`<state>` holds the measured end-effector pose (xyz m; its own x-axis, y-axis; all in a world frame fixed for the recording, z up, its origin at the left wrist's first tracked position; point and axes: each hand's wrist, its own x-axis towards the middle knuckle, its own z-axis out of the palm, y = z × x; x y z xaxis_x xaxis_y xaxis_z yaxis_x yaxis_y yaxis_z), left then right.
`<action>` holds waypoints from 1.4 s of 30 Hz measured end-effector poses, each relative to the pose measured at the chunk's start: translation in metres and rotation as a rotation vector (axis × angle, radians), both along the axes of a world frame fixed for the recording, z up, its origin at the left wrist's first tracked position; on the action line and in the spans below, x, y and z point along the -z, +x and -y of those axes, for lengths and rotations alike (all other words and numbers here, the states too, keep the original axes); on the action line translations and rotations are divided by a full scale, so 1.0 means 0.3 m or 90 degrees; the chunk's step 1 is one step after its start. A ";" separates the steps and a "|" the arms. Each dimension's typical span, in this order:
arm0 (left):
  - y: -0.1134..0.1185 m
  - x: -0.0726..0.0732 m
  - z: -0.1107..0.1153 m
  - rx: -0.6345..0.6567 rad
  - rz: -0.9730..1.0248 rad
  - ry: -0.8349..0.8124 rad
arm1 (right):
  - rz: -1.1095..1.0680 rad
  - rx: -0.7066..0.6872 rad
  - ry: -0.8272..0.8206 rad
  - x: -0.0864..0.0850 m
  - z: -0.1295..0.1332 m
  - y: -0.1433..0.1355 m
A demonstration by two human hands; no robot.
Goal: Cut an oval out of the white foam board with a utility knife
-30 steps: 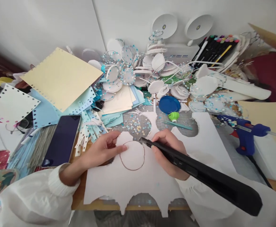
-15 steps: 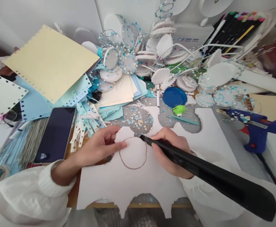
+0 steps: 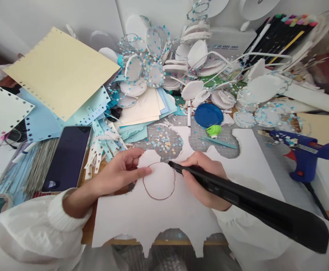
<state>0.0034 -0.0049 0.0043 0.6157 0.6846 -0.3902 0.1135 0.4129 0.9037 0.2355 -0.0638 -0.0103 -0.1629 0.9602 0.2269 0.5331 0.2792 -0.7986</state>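
Note:
A large white foam board (image 3: 125, 220) with scalloped cut-outs along its edges lies before me, with a round outline (image 3: 159, 180) drawn on it. My left hand (image 3: 125, 171) grips the board's upper left edge, thumb on top beside the outline and fingers curled beneath. In my right hand (image 3: 205, 178) is a long black cutter (image 3: 254, 201), held like a pen between thumb and fingers. Its tip meets the board at the top right of the drawn circle, by the edge of a cut-out. Any blade at that tip is too small to make out.
Beyond the board a grey cutting mat (image 3: 223, 150) carries star confetti (image 3: 164, 141), a blue lid (image 3: 208, 115) and a green punch (image 3: 214, 130). A phone (image 3: 67, 158) lies left, a blue glue gun (image 3: 308, 150) right. White foam discs (image 3: 197, 54) pile up behind.
Very little differs. The view has shifted slightly, and the cutter's tip stays at the top right of the outline. Both hands keep their grips.

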 end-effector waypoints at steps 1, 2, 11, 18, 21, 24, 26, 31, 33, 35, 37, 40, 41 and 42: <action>0.000 0.000 0.000 0.001 -0.001 -0.001 | -0.002 0.000 -0.008 -0.001 0.001 -0.002; 0.000 0.001 0.000 0.003 -0.001 -0.004 | -0.003 -0.001 -0.015 -0.003 0.001 -0.004; 0.006 -0.015 -0.002 -0.026 -0.008 -0.034 | -0.079 0.027 -0.056 -0.008 0.011 -0.010; 0.005 0.001 -0.002 -0.037 -0.004 -0.035 | -0.051 0.035 -0.045 0.002 0.011 -0.016; 0.002 0.001 -0.003 -0.026 0.006 -0.040 | -0.038 0.026 -0.037 0.001 0.010 -0.015; 0.001 -0.004 -0.002 -0.018 0.010 -0.045 | -0.050 0.021 -0.019 0.006 0.010 -0.010; 0.002 -0.006 -0.002 -0.023 0.005 -0.048 | -0.062 0.011 -0.018 0.009 0.011 -0.010; 0.006 -0.008 -0.002 -0.028 -0.004 -0.060 | -0.088 0.039 -0.073 -0.010 0.013 -0.020; 0.007 -0.008 -0.002 -0.035 0.003 -0.059 | -0.099 0.037 -0.092 -0.021 0.014 -0.023; 0.007 -0.008 -0.001 -0.042 0.011 -0.057 | -0.116 0.029 -0.114 -0.028 0.017 -0.024; 0.006 -0.008 -0.002 -0.043 0.014 -0.057 | -0.133 0.033 -0.140 -0.030 0.022 -0.025; 0.006 -0.009 -0.004 -0.036 0.012 -0.060 | -0.141 0.059 -0.164 -0.030 0.032 -0.030; 0.006 -0.010 -0.006 -0.034 0.010 -0.059 | -0.145 0.068 -0.166 -0.030 0.035 -0.032; 0.006 -0.011 -0.007 -0.033 0.007 -0.057 | -0.147 0.070 -0.169 -0.030 0.037 -0.034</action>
<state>0.0053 -0.0029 0.0075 0.5850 0.6782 -0.4448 0.0798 0.4977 0.8637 0.2254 -0.0749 -0.0014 -0.0297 0.9995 -0.0135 0.3457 -0.0024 -0.9383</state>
